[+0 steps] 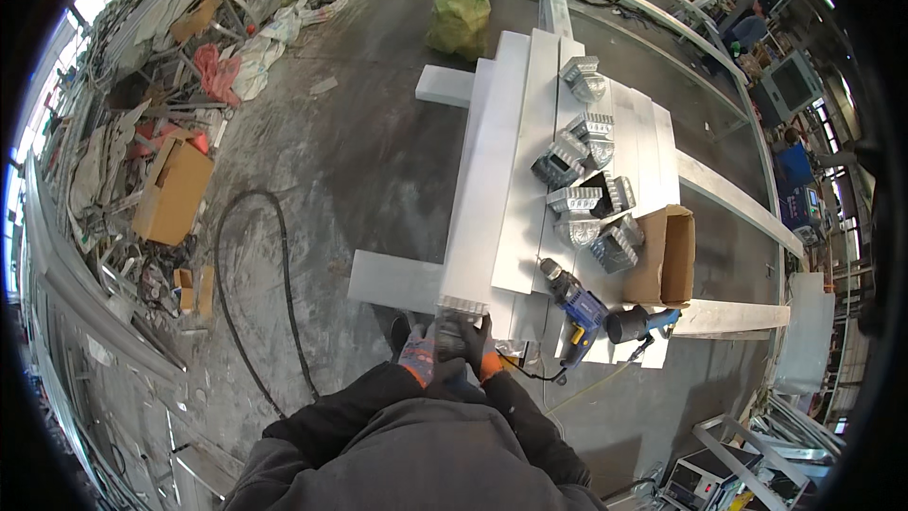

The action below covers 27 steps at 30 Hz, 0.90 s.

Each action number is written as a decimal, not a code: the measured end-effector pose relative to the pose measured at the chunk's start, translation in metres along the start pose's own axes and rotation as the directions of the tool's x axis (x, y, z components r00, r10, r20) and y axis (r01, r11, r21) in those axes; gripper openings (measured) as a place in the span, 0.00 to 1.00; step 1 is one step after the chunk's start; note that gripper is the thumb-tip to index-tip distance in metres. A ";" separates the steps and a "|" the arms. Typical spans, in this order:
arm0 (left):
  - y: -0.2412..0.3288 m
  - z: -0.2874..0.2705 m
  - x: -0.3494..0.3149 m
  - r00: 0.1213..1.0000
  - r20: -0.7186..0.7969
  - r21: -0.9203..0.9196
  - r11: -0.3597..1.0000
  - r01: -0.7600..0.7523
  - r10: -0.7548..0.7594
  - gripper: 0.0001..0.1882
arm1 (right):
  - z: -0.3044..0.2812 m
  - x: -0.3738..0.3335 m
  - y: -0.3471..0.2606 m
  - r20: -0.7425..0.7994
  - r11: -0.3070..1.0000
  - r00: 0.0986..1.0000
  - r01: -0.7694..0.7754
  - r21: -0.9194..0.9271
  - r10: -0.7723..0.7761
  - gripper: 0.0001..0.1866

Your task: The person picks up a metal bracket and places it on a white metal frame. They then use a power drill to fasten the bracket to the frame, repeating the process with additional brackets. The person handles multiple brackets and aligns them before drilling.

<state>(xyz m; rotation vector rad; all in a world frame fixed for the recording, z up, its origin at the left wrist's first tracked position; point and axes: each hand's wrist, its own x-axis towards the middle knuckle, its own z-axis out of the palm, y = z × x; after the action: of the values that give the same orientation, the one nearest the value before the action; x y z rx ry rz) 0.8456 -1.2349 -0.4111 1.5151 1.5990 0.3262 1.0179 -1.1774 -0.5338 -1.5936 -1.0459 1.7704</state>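
Note:
At the near end of a long white rectangular metal profile (482, 180), a ribbed silvery metal fitting (462, 307) sits between my two gloved hands. My left hand (418, 352), in a grey and orange glove, closes on its left side. Against the right side is my right hand (480, 345), in a dark glove with an orange cuff, its fingers curled round the piece. Whether the fitting is seated in the profile's end, I cannot tell. Further along, several similar metal fittings (586, 147) lie loose on the profiles. A blue and yellow drill (577, 301) rests to the right of my hands.
An open cardboard box (658, 255) stands beside a blue and black power tool (636, 324). Crossbeams (392, 281) jut out under the profiles. A black hose (284, 274) curves over the floor at left, near heaped scrap and another cardboard box (175, 191). A yellow-green sack (461, 9) stands beyond.

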 end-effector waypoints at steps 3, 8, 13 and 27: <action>-0.024 0.014 0.017 0.995 -0.090 -0.291 0.955 -0.061 0.036 0.45 | -0.009 0.014 0.016 0.036 0.908 0.996 -0.088 0.410 0.080 0.24; -0.083 0.030 0.068 0.965 -0.179 -0.634 0.773 0.035 -0.190 0.35 | -0.008 0.004 0.001 0.403 0.780 0.915 -0.235 0.581 -0.025 0.35; -0.054 0.020 0.077 0.998 0.052 -0.896 0.440 0.066 -0.044 0.35 | -0.001 -0.023 -0.022 0.551 0.517 0.834 -0.461 0.721 -0.024 0.50; -0.071 0.053 0.073 0.991 -0.070 -0.750 0.661 0.023 -0.114 0.51 | -0.039 -0.035 -0.015 -0.053 0.971 0.997 0.050 -0.236 -0.064 0.21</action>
<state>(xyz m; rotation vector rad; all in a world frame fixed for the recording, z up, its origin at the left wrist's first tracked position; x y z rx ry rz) 0.8468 -1.2046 -0.5218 0.7871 1.3320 0.9222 1.0604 -1.1902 -0.5017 -1.7254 -1.2981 1.5983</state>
